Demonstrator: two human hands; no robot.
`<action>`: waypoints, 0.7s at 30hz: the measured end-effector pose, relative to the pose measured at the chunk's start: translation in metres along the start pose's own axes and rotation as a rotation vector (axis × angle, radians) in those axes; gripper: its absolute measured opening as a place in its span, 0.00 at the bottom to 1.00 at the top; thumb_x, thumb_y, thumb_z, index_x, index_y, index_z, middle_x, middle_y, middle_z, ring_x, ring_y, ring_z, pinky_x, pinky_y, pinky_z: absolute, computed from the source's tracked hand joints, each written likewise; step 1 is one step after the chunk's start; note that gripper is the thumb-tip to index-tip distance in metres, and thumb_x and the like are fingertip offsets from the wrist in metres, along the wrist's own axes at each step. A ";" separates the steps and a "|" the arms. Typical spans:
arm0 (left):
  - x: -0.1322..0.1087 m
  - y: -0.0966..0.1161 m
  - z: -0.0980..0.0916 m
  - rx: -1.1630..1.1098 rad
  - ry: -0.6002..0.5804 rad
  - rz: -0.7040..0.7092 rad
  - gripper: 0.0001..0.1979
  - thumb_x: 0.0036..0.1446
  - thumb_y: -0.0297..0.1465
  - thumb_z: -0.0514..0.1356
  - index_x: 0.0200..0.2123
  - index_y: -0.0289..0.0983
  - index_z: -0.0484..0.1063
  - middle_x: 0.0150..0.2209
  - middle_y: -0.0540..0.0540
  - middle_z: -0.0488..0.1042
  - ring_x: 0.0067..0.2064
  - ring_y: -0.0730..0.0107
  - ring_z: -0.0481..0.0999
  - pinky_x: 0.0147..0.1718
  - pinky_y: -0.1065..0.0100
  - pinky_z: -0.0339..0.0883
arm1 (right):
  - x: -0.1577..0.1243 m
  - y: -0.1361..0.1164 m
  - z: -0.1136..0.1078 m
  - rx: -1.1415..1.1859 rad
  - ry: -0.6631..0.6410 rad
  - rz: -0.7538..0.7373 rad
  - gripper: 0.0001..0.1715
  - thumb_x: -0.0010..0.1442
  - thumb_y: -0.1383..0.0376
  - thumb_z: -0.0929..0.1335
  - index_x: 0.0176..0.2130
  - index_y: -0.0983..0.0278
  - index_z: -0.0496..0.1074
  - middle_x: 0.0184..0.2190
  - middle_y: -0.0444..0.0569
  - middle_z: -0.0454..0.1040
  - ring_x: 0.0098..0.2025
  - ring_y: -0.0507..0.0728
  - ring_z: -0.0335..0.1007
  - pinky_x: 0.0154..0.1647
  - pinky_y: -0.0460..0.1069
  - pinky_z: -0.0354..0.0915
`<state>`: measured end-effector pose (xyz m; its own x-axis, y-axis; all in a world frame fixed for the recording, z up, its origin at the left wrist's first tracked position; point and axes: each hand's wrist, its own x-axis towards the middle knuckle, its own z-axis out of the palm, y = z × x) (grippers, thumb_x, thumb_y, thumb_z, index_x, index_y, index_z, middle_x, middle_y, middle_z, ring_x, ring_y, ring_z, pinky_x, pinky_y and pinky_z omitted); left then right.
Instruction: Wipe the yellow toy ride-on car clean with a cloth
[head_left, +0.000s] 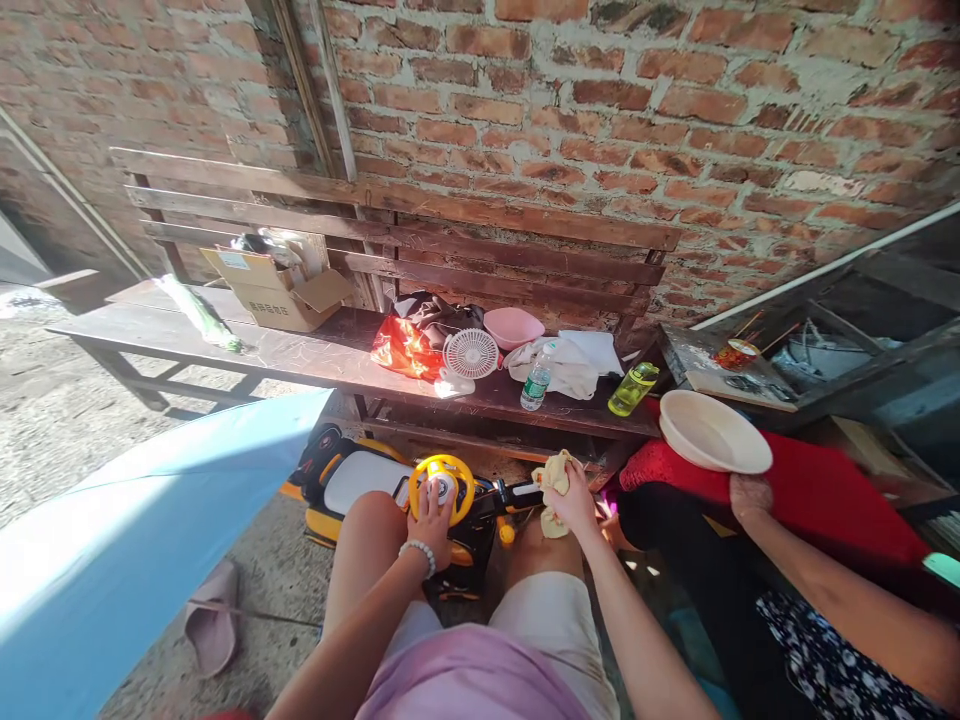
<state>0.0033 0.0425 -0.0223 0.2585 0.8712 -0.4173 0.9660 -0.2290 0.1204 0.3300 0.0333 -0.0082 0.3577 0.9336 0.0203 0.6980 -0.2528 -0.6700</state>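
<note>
My left hand (433,525) lies with its fingers stretched out over the white hub of a yellow toy steering wheel (466,484), which belongs to a black, white and yellow ride-on toy (361,482) in front of my knees. A crumpled pale yellow cloth (555,480) is bunched in my right hand (574,500), whose fingers close around it above my right knee. Part of the cloth hangs below the hand. The toy's lower front is partly hidden behind my legs.
A wooden bench (322,362) holds a cardboard box (274,295), a small fan (471,354), a water bottle (535,380) and a green bottle (634,389). At right, another person's hand (751,494) touches a cream basin (712,432). Blue fabric (187,520) spreads at left.
</note>
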 end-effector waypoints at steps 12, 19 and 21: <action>0.001 0.000 0.003 -0.012 -0.011 -0.012 0.60 0.56 0.34 0.66 0.84 0.45 0.34 0.84 0.38 0.23 0.84 0.34 0.23 0.74 0.33 0.53 | -0.006 -0.035 0.042 -0.138 -0.411 -0.002 0.30 0.54 0.71 0.73 0.56 0.60 0.76 0.60 0.53 0.78 0.57 0.61 0.78 0.59 0.50 0.67; 0.002 0.000 0.002 -0.047 -0.025 0.002 0.63 0.56 0.39 0.68 0.84 0.45 0.32 0.85 0.39 0.23 0.83 0.31 0.22 0.74 0.31 0.51 | -0.041 -0.036 0.037 0.062 -0.334 -0.049 0.34 0.53 0.73 0.71 0.58 0.53 0.76 0.69 0.48 0.74 0.66 0.63 0.74 0.68 0.55 0.66; 0.001 0.001 -0.001 -0.050 -0.038 -0.002 0.64 0.56 0.41 0.69 0.84 0.45 0.32 0.85 0.38 0.24 0.83 0.30 0.22 0.75 0.30 0.49 | -0.056 -0.031 0.033 -0.075 -0.352 -0.044 0.29 0.54 0.73 0.72 0.54 0.54 0.78 0.75 0.47 0.68 0.64 0.65 0.76 0.67 0.55 0.67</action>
<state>0.0042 0.0434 -0.0222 0.2577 0.8543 -0.4514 0.9651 -0.2045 0.1639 0.2673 -0.0027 -0.0132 0.0999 0.9710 -0.2171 0.7560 -0.2160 -0.6179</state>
